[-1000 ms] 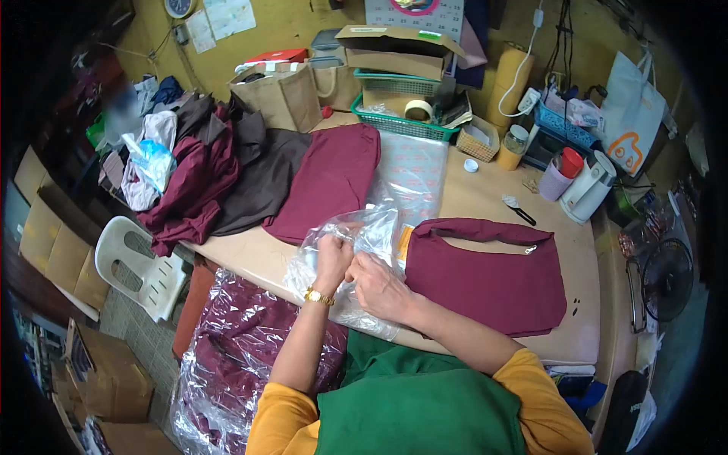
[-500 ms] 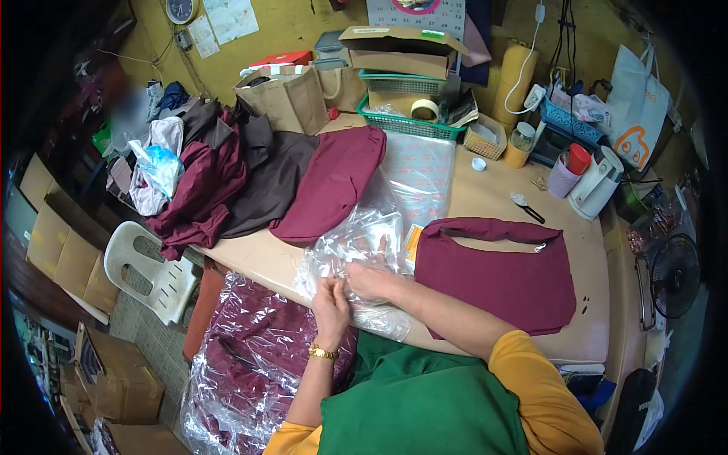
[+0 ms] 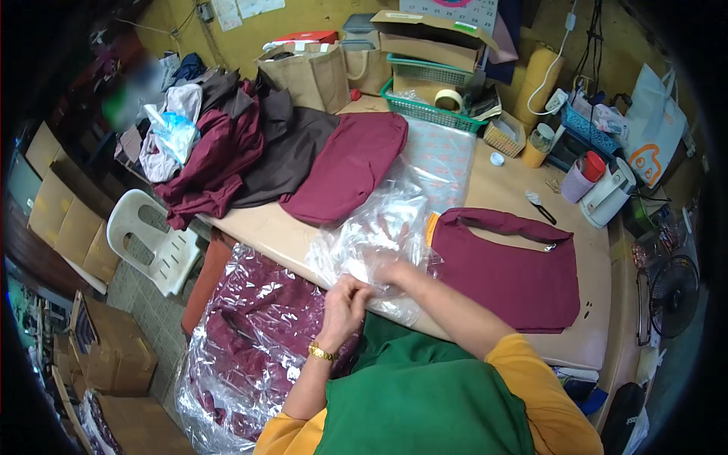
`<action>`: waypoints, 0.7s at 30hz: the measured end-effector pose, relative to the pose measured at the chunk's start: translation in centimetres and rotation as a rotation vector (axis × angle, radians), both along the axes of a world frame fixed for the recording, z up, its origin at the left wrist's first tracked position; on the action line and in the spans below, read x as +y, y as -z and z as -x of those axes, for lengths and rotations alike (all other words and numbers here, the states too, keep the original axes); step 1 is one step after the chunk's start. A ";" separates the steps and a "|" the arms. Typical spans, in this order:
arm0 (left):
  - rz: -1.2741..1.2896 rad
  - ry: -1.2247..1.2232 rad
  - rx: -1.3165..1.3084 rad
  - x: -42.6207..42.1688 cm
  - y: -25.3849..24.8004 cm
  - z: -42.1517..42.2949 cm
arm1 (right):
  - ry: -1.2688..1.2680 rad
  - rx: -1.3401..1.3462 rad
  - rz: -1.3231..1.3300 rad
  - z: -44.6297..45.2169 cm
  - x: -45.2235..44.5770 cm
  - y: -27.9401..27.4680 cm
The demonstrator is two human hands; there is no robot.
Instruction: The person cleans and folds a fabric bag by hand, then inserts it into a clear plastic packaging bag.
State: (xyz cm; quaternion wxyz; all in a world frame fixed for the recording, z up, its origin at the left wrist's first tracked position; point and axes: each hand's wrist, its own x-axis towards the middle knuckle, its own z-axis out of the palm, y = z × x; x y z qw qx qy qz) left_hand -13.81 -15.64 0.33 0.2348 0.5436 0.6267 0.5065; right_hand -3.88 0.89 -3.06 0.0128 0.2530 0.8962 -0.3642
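Observation:
A crumpled clear plastic bag (image 3: 379, 220) lies across the front edge of the table. My left hand (image 3: 349, 299) is closed, its fingers pinching the bag's near edge. My right hand (image 3: 390, 262) reaches inside the bag; its fingers show faintly through the film and look stretched out. To the right of my right forearm, a maroon shoulder bag (image 3: 508, 280) with a curved strap and small zipper pull lies flat. Another folded maroon cloth piece (image 3: 353, 167) lies beyond the plastic, partly under it.
Dark and maroon cloth (image 3: 220, 152) is heaped at the table's left. Flat plastic packaging (image 3: 444, 155) lies behind. A green basket (image 3: 432, 114), electric kettle (image 3: 607, 193) and black-handled tool (image 3: 542, 208) are farther back. Wrapped maroon goods (image 3: 258, 334) and a white chair (image 3: 152, 239) stand at left.
My right hand has pushed farther into the clear plastic bag, away from my left hand. My left hand still pinches the edge. The head view has shifted slightly.

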 end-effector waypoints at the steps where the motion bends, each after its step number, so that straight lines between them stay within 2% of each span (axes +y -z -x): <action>1: 0.019 0.090 -0.137 -0.8 -1.2 -0.8 | -0.019 -0.127 -0.042 0.6 0.8 -0.6; 2: -0.037 0.098 -0.136 -1.6 -2.7 -1.2 | -0.047 -0.256 -0.085 1.2 1.5 -1.2; 4: -0.110 0.062 -0.409 -3.9 -8.5 -0.6 | 0.054 -0.261 -0.232 1.2 1.8 -2.4; 5: -0.247 0.031 -0.439 -5.0 -10.1 0.8 | 0.107 -0.263 -0.307 0.9 1.9 -3.1; 6: -0.416 -0.069 -0.384 -6.7 -10.8 3.0 | 0.159 -0.264 -0.384 0.7 2.0 -3.9; 7: -0.465 -0.237 -0.387 -9.3 -13.1 4.0 | 0.211 -0.263 -0.461 0.5 2.2 -4.5; 8: -0.714 -0.358 -0.291 -10.5 -13.1 6.4 | 0.261 -0.259 -0.536 0.6 2.6 -4.9; 9: -0.692 -0.372 -0.175 -12.9 -15.7 7.6 | 0.251 -0.254 -0.537 1.0 3.7 -4.6; 10: -0.834 -0.322 -0.438 -15.6 -16.6 9.7 | 0.250 -0.253 -0.526 1.7 5.4 -3.8; 11: -0.916 -0.447 -0.283 -18.2 -17.6 11.4 | 0.253 -0.253 -0.513 2.1 6.1 -3.3; 12: -0.890 -0.788 0.251 -21.6 -18.7 12.9 | 0.369 -0.181 -0.369 1.8 5.0 -5.3; 13: -0.860 -1.095 0.715 -25.6 -19.6 14.4 | 0.365 -0.177 -0.369 2.2 6.8 -2.7; 14: -0.895 -1.263 0.942 -29.8 -20.4 15.9 | 0.316 -0.167 -0.468 2.7 10.2 2.2; 15: -1.156 -1.330 0.652 -37.1 -19.9 19.0 | 0.330 -0.165 -0.455 2.7 9.9 1.4; 17: -1.409 -1.383 0.374 -40.2 -21.5 17.6 | 0.276 -0.150 -0.540 2.7 6.1 -1.3; 18: -1.035 -1.790 0.927 -35.2 -23.5 13.5 | 0.218 -0.129 -0.619 2.7 3.2 -2.4; 20: -0.549 -1.848 1.517 -32.0 -23.0 11.6 | 0.041 -0.080 -0.747 1.7 -3.3 -4.2; 21: 0.055 -1.941 2.060 -29.7 -21.8 10.7 | -0.058 -0.071 -0.752 0.8 -6.5 -5.1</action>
